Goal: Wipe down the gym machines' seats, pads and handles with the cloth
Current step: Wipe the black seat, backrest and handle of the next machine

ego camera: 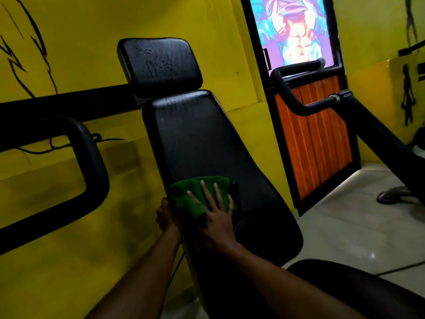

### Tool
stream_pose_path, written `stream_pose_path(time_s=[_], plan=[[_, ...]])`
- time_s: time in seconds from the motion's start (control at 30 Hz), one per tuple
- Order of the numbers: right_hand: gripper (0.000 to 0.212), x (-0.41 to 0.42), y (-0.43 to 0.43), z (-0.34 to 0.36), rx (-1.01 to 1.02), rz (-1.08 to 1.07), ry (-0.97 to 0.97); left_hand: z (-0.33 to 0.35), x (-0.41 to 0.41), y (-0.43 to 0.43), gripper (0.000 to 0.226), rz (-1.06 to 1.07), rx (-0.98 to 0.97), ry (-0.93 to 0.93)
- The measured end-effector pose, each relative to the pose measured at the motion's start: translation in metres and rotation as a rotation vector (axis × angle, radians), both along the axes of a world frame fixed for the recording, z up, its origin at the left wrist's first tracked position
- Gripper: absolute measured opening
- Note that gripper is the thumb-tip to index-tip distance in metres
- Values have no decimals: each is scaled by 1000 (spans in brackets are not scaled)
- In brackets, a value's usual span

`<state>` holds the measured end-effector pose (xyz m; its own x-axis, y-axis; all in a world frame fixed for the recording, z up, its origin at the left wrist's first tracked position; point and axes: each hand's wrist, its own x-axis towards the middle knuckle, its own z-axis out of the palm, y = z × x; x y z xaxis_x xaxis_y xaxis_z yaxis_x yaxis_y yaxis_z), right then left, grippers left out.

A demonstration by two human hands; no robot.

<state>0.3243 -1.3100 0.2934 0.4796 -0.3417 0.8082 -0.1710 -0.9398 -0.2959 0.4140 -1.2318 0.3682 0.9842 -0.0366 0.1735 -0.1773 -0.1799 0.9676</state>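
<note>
A green cloth [195, 192] lies on the lower part of the black back pad [202, 143] of a gym machine. My right hand [215, 217] presses flat on the cloth with straight, spread fingers. My left hand [165, 215] grips the pad's left edge beside the cloth. Above the back pad sits a black head pad [161, 65] with wet droplets on it. A corner of the black seat [345, 284] shows at the lower right.
A black looped handle bar [92, 157] juts out on the left, and another black handle arm [299, 93] stands on the right. Yellow walls are behind. A door with orange slats [317, 139] and a pale tiled floor [345, 215] lie to the right.
</note>
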Motion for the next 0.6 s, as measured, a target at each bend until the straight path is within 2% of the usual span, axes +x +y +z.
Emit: stream_pose_path(time_s=[0.07,0.17,0.27,0.4,0.53,0.6], plan=[[83,-11,-25,1,-44,-8,75,0,-1,-1,48,22,-2,5],[89,-35,-78,7,169,-169,200,8,-11,-1,55,86,-134,85],[91,-54,-108,9,513,-276,98,7,-13,-2,58,83,-132,73],[70,-38,-76,9,813,-305,-89,7,-18,-2,57,81,-91,54],[69,-25,-20,-4,744,-189,-15,12,-22,4,52,-3,-57,34],[74,-27,4,-6,706,-112,30,14,-17,3,57,-68,-37,109]])
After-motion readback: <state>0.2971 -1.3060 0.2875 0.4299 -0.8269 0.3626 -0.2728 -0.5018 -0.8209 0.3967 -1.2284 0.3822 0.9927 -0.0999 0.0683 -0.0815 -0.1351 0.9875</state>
